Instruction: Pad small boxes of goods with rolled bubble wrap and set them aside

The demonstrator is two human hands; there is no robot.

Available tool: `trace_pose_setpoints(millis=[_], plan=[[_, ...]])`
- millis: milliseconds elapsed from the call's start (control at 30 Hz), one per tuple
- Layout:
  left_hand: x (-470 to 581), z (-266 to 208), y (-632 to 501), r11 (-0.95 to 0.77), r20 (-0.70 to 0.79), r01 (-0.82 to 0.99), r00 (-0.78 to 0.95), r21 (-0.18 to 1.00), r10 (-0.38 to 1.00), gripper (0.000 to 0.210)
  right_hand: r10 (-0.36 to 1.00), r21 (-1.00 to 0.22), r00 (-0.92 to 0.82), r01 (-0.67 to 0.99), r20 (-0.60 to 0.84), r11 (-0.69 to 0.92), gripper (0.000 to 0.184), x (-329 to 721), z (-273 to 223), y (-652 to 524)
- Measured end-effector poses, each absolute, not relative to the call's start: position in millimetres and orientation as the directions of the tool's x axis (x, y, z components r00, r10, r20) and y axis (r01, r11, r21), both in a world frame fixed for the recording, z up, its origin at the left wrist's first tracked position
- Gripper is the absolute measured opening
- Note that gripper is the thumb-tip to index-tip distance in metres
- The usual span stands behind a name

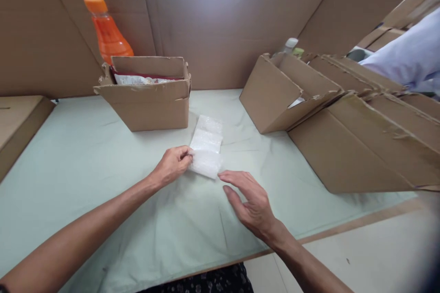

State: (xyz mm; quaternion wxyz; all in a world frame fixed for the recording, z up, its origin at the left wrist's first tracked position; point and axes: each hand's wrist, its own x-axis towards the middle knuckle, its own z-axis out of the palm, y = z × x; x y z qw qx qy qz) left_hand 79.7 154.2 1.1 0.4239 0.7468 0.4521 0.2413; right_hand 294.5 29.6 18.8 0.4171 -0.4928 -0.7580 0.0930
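Observation:
A strip of clear bubble wrap (206,141) lies on the pale green cloth, its near end folded over. My left hand (175,163) pinches the left edge of that folded end between thumb and fingers. At the near right corner of the wrap is my right hand (248,199), thumb and fingers apart, with nothing held. Its fingertips come close to the corner; whether they touch it I cannot tell.
Behind the wrap stands an open cardboard box (158,107) holding packets, with an orange bottle (110,36) by it. More open boxes (371,146) line the right side, one with a white-capped bottle (290,46). A flat carton (20,119) sits far left. Cardboard panels (220,23) close off the back.

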Motion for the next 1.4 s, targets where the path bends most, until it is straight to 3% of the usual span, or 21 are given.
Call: trace_pose_setpoints(millis=[133, 267, 367, 467, 600, 733, 800, 967, 1100, 1167, 1267, 1333, 1400], plan=[[94.2, -9.5, 165.6, -0.220, -0.023, 0.504, 0.432, 0.835, 0.902, 0.024, 0.816, -0.397, -0.356, 0.739, 0.455, 0.544, 0.032, 283.1, 6.7, 45.9], [96.6, -11.7, 166.0, -0.263, 0.028, 0.553, 0.396, 0.790, 0.918, 0.032, 0.839, -0.203, -0.431, 0.836, 0.332, 0.509, 0.032, 282.0, -6.8, 68.2], [90.3, -8.9, 157.2, -0.351, 0.133, 0.573, 0.387, 0.741, 0.912, 0.044, 0.824, -0.106, -0.484, 0.840, 0.295, 0.532, 0.023, 285.6, -14.5, 83.6], [78.8, -7.6, 143.6, -0.496, 0.240, 0.540, 0.475, 0.680, 0.847, 0.041, 0.804, -0.058, -0.526, 0.826, 0.276, 0.560, 0.025, 288.4, -17.7, 96.5], [65.6, -14.6, 130.6, -0.761, 0.356, 0.441, 0.695, 0.475, 0.625, 0.065, 0.851, -0.158, -0.464, 0.847, 0.246, 0.508, 0.023, 292.7, -14.4, 106.7], [59.4, -23.7, 127.1, -0.796, 0.334, 0.456, 0.736, 0.398, 0.588, 0.063, 0.861, -0.240, -0.451, 0.831, 0.237, 0.501, 0.026, 296.9, -6.7, 100.2], [57.5, -25.1, 126.8, -0.789, 0.310, 0.460, 0.743, 0.408, 0.593, 0.060, 0.843, -0.244, -0.486, 0.810, 0.229, 0.533, 0.024, 296.0, -3.4, 92.6], [57.7, -21.5, 131.8, -0.767, 0.274, 0.467, 0.744, 0.439, 0.610, 0.060, 0.846, -0.106, -0.501, 0.845, 0.185, 0.524, 0.019, 282.6, -4.4, 87.6], [63.2, -17.7, 133.5, -0.745, 0.281, 0.482, 0.717, 0.461, 0.638, 0.059, 0.879, -0.121, -0.433, 0.879, 0.201, 0.461, 0.026, 277.8, -5.7, 99.8], [64.3, -15.5, 127.0, -0.711, 0.285, 0.506, 0.678, 0.488, 0.678, 0.051, 0.887, -0.179, -0.415, 0.875, 0.202, 0.450, 0.036, 281.2, -1.5, 98.3], [61.3, -9.4, 109.2, -0.637, 0.270, 0.546, 0.605, 0.545, 0.749, 0.037, 0.879, -0.388, -0.423, 0.788, 0.222, 0.478, 0.035, 288.9, 10.8, 76.5], [57.9, -3.8, 98.6, -0.538, 0.205, 0.574, 0.543, 0.617, 0.815, 0.034, 0.870, -0.483, -0.378, 0.725, 0.318, 0.491, 0.032, 292.5, 20.6, 53.9], [55.9, 0.8, 94.8, -0.399, 0.085, 0.606, 0.479, 0.688, 0.874, 0.034, 0.842, -0.471, -0.304, 0.720, 0.446, 0.510, 0.031, 293.0, 27.8, 33.9]])
